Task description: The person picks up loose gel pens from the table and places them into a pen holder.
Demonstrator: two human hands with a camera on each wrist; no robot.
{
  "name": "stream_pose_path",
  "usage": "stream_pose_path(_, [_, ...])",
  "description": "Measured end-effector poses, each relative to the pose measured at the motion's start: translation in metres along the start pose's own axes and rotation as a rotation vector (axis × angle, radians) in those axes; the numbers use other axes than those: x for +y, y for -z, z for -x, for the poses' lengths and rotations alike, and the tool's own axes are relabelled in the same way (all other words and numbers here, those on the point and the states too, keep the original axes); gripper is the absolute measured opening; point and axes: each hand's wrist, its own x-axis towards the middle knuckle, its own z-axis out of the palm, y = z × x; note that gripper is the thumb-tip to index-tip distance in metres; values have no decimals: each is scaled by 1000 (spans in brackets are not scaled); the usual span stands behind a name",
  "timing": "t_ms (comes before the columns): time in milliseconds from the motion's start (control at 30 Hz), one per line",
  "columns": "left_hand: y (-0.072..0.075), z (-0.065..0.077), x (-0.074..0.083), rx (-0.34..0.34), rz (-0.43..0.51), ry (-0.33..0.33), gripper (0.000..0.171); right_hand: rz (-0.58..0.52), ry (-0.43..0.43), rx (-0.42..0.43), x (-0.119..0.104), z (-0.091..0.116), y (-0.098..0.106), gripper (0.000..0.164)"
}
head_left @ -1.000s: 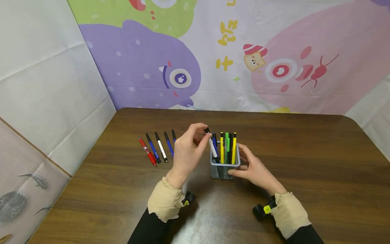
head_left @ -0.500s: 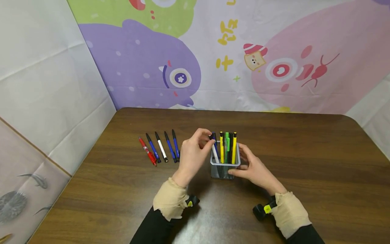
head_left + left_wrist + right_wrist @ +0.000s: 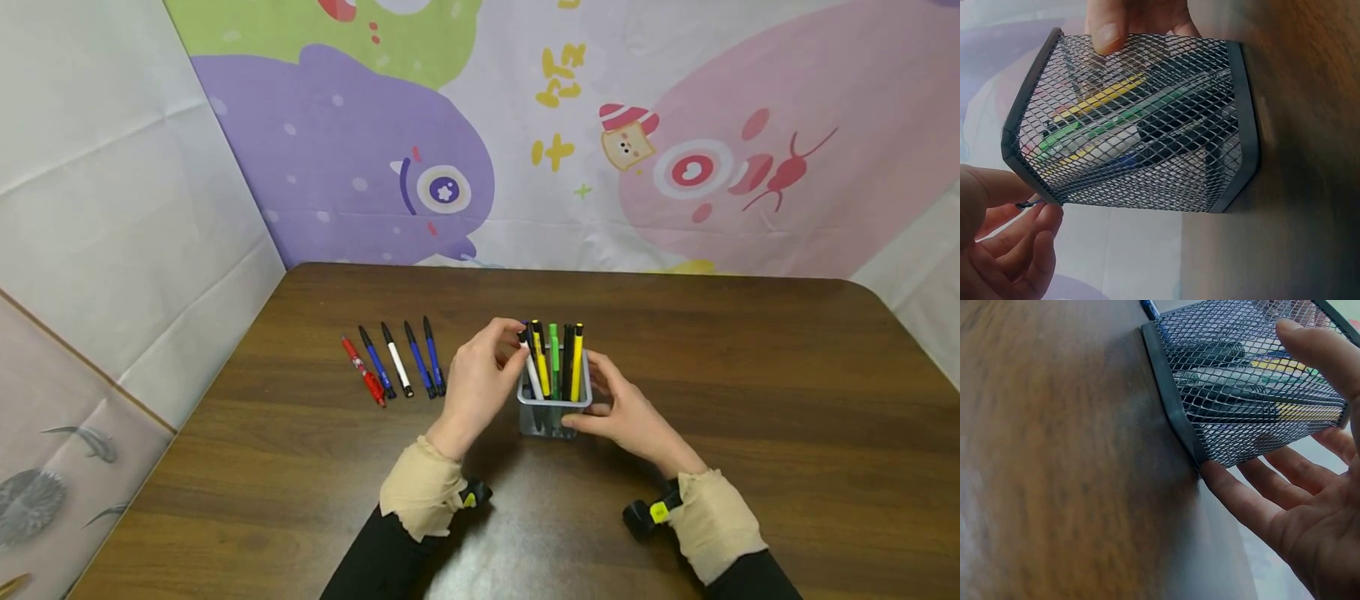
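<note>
A mesh pen holder point(image 3: 555, 421) stands on the table with several pens in it. In the head view my left hand point(image 3: 480, 383) is at its left rim, thumb and forefinger pinching the black top end of a white pen point(image 3: 533, 377). The lower part of that pen is inside the holder. Beside it lean a yellow pen point(image 3: 542, 367), a green pen point(image 3: 554, 358) and another yellow pen point(image 3: 577, 367). My right hand point(image 3: 626, 412) grips the holder from the right. In the right wrist view the thumb point(image 3: 1316, 347) lies along the mesh, the other fingers around the opposite side.
Left of the holder, a red pen point(image 3: 363, 372), a white pen point(image 3: 397, 360) and several blue pens point(image 3: 435, 358) lie in a row on the wooden table point(image 3: 262, 467). A cartoon-printed cloth point(image 3: 525, 217) hangs behind the table's far edge.
My left hand has moved right and slightly down, lowering the white pen into the holder. The left yellow pen inside now tilts more to the left. My right hand has stayed in place.
</note>
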Motion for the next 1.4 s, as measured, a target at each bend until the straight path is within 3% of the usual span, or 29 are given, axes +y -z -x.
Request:
stream_pose_path(633, [2,1,-1,-51,-18,-4,26,6,-1,1,0,1,0,83])
stream_pose_path(833, [4,-1,-3,15,-9,-16,26,5,-7,2,0,1,0,84])
stream_pose_path(1033, [9,-3,-8,84,-27,54,22,12,-12,1,1,1,0,85])
stream_pose_path(1200, [15,-4,-16,99,-188,82,19,26,-21,0,0,0,0,86])
stream_pose_path(1400, [16,0,-30,27,-612,57,7,30,-21,3,1,1,0,85])
